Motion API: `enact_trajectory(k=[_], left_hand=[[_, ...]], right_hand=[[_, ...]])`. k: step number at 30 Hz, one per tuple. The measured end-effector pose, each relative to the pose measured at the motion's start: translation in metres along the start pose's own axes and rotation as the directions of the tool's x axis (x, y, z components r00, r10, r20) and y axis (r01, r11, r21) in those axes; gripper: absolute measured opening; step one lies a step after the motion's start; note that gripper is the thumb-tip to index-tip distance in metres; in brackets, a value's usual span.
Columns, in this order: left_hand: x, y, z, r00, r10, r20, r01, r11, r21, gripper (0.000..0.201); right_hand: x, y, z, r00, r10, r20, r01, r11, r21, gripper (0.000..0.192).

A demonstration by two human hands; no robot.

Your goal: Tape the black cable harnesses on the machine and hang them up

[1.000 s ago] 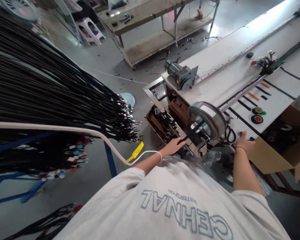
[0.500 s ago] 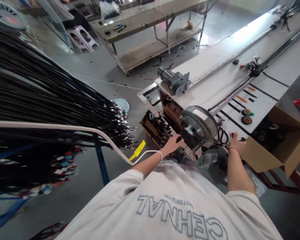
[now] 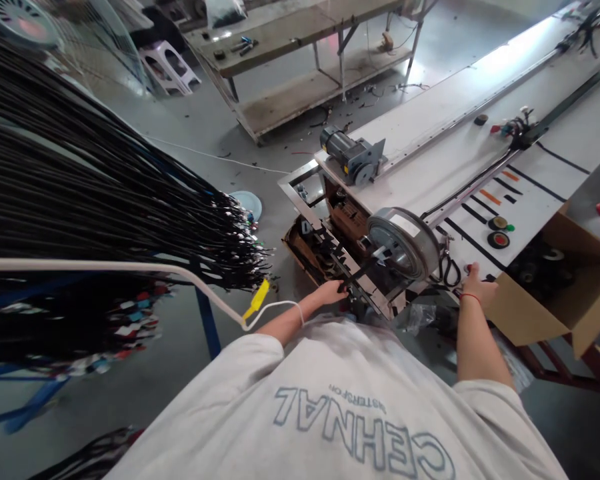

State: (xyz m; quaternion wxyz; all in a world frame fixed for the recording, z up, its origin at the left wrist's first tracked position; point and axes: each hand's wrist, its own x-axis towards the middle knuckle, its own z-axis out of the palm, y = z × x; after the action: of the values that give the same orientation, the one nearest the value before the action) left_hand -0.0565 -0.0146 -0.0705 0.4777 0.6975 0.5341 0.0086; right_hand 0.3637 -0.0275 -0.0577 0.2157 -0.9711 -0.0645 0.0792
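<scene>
My left hand (image 3: pixel 333 292) is closed on the end of a black strip (image 3: pixel 364 268), just off the near end of the machine table (image 3: pixel 433 167). The strip runs up toward a round metal wheel (image 3: pixel 404 243). A white cord (image 3: pixel 275 304) with a yellow tag (image 3: pixel 256 300) reaches my left wrist. At the table's near edge, my right hand (image 3: pixel 480 291) has its fingers curled, with one fingertip at a small red button (image 3: pixel 468 268). What lies under its palm is hidden. A black cable loop (image 3: pixel 449 272) hangs beside it.
Black cable bundles (image 3: pixel 130 200) fill the left on a blue frame (image 3: pixel 207 323). An open cardboard box (image 3: pixel 543 310) stands right of my right hand. A motor (image 3: pixel 347 153) sits on the table's far corner. Behind are a workbench (image 3: pixel 300 50) and a white stool (image 3: pixel 173 67).
My left hand has drawn back to the left and slightly toward me, and more of the black strip shows between it and the wheel. My right hand has stayed by the red button.
</scene>
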Motion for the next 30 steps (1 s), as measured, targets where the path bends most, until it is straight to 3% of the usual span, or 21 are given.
enact_trajectory(k=[4, 8, 13, 18, 25, 30], left_hand=[[-0.022, -0.008, -0.009, 0.998, 0.066, 0.001, -0.066, 0.997, 0.032, 0.030], [-0.053, -0.002, -0.018, 0.993, 0.088, 0.075, -0.086, 0.996, -0.022, 0.040], [-0.076, 0.008, -0.018, 0.993, 0.090, 0.082, -0.085, 0.994, -0.068, 0.042], [-0.061, 0.018, -0.011, 0.994, 0.109, -0.021, -0.111, 0.988, -0.110, 0.038], [-0.033, 0.049, -0.005, 0.974, 0.112, -0.196, -0.145, 0.976, -0.162, 0.037], [-0.012, 0.067, 0.001, 0.962, 0.112, -0.249, -0.150, 0.979, -0.141, 0.033]], right_hand=[[0.002, 0.001, 0.003, 1.000, 0.005, -0.005, -0.005, 1.000, 0.012, 0.074], [-0.001, -0.001, 0.003, 0.999, 0.024, -0.024, -0.024, 1.000, 0.011, 0.070], [-0.008, -0.006, -0.006, 0.999, 0.032, 0.014, -0.033, 0.999, 0.038, 0.069], [-0.008, -0.006, -0.008, 0.999, 0.039, 0.024, -0.039, 0.999, 0.032, 0.070], [-0.007, -0.005, -0.006, 1.000, 0.015, 0.002, -0.015, 0.999, 0.036, 0.067], [-0.006, -0.004, -0.005, 1.000, 0.017, -0.010, -0.017, 0.999, 0.045, 0.068]])
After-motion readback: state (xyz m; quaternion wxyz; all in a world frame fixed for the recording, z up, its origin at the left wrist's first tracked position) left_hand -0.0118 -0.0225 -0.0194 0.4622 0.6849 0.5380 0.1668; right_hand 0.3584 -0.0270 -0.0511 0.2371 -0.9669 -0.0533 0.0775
